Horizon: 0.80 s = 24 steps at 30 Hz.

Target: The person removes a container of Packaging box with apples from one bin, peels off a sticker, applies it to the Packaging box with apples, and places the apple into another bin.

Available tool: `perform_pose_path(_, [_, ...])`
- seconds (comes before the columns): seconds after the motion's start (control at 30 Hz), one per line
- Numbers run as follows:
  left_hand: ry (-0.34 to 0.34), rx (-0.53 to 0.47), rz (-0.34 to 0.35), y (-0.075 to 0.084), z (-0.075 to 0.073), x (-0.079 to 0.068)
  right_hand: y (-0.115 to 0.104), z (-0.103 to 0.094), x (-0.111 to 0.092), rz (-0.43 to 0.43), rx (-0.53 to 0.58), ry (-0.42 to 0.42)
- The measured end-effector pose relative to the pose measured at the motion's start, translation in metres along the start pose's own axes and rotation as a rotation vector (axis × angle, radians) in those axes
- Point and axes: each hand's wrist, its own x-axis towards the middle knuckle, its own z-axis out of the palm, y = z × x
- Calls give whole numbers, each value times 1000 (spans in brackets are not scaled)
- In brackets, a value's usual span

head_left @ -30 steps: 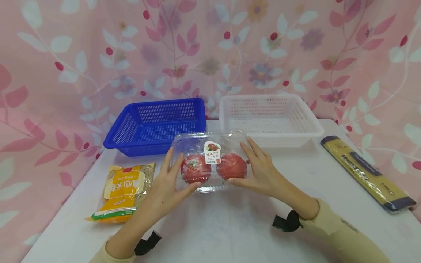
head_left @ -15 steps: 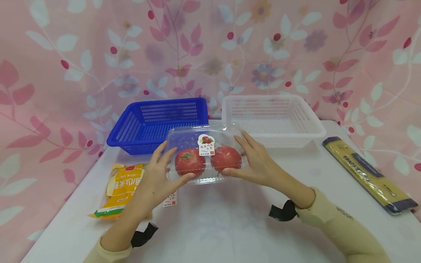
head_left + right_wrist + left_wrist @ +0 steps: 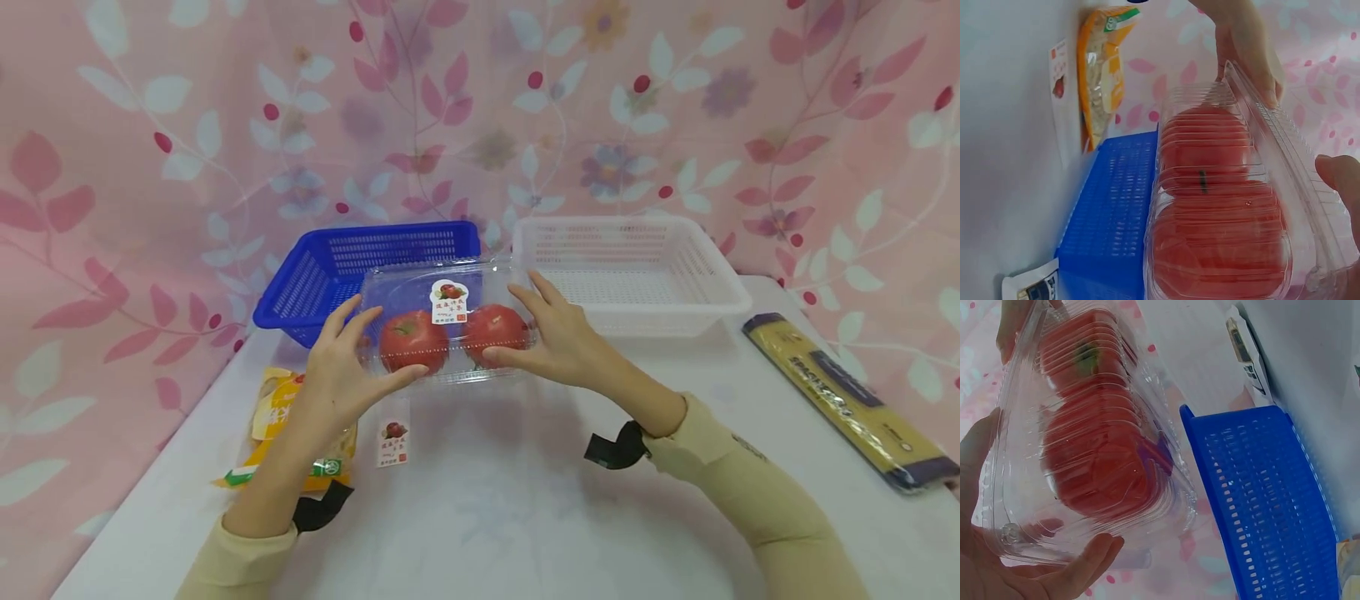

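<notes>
Two round red fruits show inside a clear plastic clamshell box, which bears a white label picturing apples. Lifted above the table, the box overlaps the near part of the blue basket in the head view. My left hand grips its left end, thumb along the near edge and fingers around the side. At the opposite end my right hand holds it the same way. The left wrist view shows the left fingers curled at the box's corner.
A white basket stands beside the blue one at the back. On the right lies a long spaghetti packet. An orange-yellow food bag is partly behind my left forearm, with a small apple-picture card near it.
Both hands have carried the box up and slightly left, toward the blue basket. The small card on the table, hidden at first, has come into view.
</notes>
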Motion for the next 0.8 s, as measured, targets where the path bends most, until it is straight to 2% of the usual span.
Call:
perform_pose_path(0.23, [75, -29, 12, -12, -7, 13, -6, 0, 25, -26, 45, 8])
perform_pose_path(0.8, [97, -63, -78, -30, -29, 49, -25, 2, 82, -39, 37, 45])
